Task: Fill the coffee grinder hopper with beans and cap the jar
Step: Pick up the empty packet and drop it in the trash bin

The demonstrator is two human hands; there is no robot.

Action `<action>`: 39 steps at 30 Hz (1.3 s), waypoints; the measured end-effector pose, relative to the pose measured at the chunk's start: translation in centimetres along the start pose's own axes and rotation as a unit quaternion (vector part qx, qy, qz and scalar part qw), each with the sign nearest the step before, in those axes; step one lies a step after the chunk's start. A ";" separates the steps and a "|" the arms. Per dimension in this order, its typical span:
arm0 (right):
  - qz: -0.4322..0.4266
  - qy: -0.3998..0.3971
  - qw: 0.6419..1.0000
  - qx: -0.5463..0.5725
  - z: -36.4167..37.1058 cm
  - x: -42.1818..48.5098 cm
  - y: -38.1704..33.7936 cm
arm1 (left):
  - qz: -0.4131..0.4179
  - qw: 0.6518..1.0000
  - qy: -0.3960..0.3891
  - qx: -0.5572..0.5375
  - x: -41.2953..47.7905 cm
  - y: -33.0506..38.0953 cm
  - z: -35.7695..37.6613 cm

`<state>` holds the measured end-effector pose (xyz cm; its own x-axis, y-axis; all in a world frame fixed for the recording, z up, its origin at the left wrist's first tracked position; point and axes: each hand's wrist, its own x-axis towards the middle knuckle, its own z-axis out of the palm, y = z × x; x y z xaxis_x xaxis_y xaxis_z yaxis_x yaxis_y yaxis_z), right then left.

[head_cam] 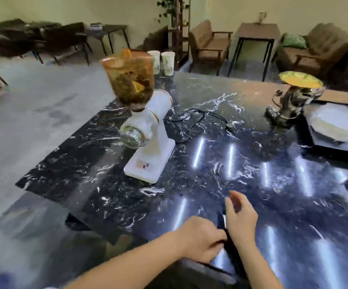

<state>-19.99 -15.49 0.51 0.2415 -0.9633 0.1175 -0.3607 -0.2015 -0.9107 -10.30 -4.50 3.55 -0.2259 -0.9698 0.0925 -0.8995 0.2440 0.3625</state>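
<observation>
The white coffee grinder [150, 138] stands on the black marble counter [252, 167], to the left of the middle. Its amber hopper [130, 77] holds dark beans in its lower part, and an amber lid piece is tilted at its top. A glass catch cup [132, 136] sticks out at the grinder's front. At the near edge, my left hand [200, 236] has its fingers curled onto a dark, blurred object [231, 249] that I cannot identify. My right hand [240, 217] is just right of that object, fingers apart and raised. No jar can be made out.
Two paper cups [164, 61] stand behind the grinder. Its black cord [200, 117] trails right across the counter. A yellow mushroom-shaped lamp [298, 92] and a dark tray with a white plate [335, 126] are at the right. The counter ends at the left, with chairs beyond.
</observation>
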 end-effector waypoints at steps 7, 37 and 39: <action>-0.019 -0.080 0.977 -0.196 8.5 -3.8 -4.6 | -0.039 0.989 0.137 -0.047 -12.7 -10.7 -5.1; -0.010 -0.225 0.888 -0.401 15.7 -4.4 -10.2 | -0.404 0.780 0.220 -0.425 -11.0 -17.8 -5.3; 0.036 -0.215 0.909 -0.356 15.7 -4.3 -10.4 | -0.439 0.673 0.228 -0.549 -11.1 -18.2 -6.3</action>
<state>-3.14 -6.45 3.30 0.4686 -0.8512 -0.2365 -0.8438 -0.3521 -0.4049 10.92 1.83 1.77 0.5765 -0.7007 -0.4202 0.2648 -0.3264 0.9074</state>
